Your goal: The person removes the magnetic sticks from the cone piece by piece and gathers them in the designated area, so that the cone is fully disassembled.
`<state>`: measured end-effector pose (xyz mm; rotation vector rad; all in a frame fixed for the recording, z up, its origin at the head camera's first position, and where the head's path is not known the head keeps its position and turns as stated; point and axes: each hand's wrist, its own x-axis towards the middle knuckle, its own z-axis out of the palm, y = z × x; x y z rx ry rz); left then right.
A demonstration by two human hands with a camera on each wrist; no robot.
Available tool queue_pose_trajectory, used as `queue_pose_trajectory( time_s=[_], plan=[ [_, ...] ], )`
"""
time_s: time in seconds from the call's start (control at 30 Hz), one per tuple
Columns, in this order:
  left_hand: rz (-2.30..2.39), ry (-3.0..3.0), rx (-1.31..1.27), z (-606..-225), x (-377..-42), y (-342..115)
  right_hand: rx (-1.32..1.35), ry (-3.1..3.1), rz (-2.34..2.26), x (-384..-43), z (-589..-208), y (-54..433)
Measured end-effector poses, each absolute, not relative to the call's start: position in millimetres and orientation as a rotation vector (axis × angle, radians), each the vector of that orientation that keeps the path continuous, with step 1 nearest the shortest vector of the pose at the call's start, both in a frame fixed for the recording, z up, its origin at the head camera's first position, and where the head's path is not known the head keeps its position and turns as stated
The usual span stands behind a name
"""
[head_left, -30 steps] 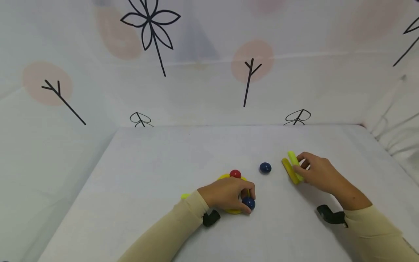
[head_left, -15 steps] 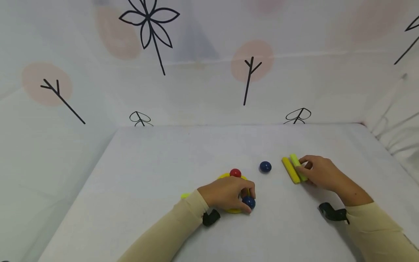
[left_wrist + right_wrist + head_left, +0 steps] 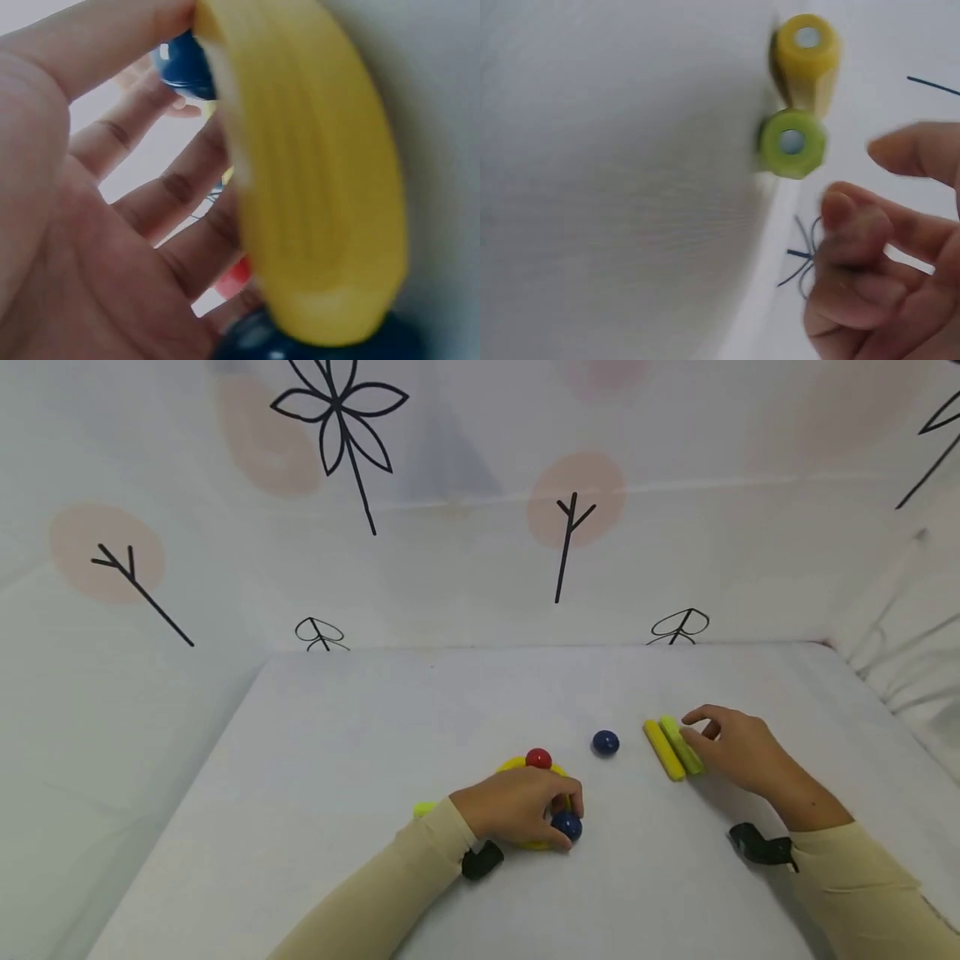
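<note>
With thumb and fingers my left hand (image 3: 510, 806) pinches a blue ball (image 3: 567, 827) on a ring of yellow curved rods. A red ball (image 3: 538, 759) tops the ring; the hand covers much of it. Up close in the left wrist view, a yellow curved rod (image 3: 315, 157) joins one blue ball (image 3: 184, 67) to another blue ball (image 3: 259, 337) below. My right hand (image 3: 741, 752) hovers, fingers loosely bent and holding nothing, beside a yellow-green rod (image 3: 682, 746). That rod lies alongside a yellow rod (image 3: 664, 751). Both show round metallic magnets in their ends in the right wrist view.
A loose blue ball (image 3: 606, 743) lies between the ring and the two rods. Left of the ring, a yellow-green piece (image 3: 423, 809) pokes out from behind the left wrist. Patterned white cloth (image 3: 465, 568) rises behind the white table (image 3: 360, 718).
My right hand has lowered the yellow-green rod beside the yellow one, let it go and drawn slightly away. The left hand keeps its hold on the blue ball.
</note>
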<state>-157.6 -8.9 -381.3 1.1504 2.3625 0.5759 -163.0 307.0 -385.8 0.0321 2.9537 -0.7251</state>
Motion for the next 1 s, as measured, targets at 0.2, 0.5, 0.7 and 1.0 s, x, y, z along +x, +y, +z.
queue_pose_trajectory(
  time_s=[0.2, 0.5, 0.7, 1.0],
  plan=[
    [0.413, 2.406, 1.195, -376, -145, -13, -0.034, 3.069, -0.862, -151, -372, 280],
    [0.243, 2.495, 1.322, -374, -119, -28, -0.495, 2.970, -1.052, -126, -356, 216],
    [0.256, 2.506, 1.358, -371, -108, -45, -0.633, 2.794, -1.077, -127, -362, 188],
    [0.350, 2.441, 1.412, -367, -104, -79, -0.724, 2.699, -0.989, -144, -372, 159]
  ],
)
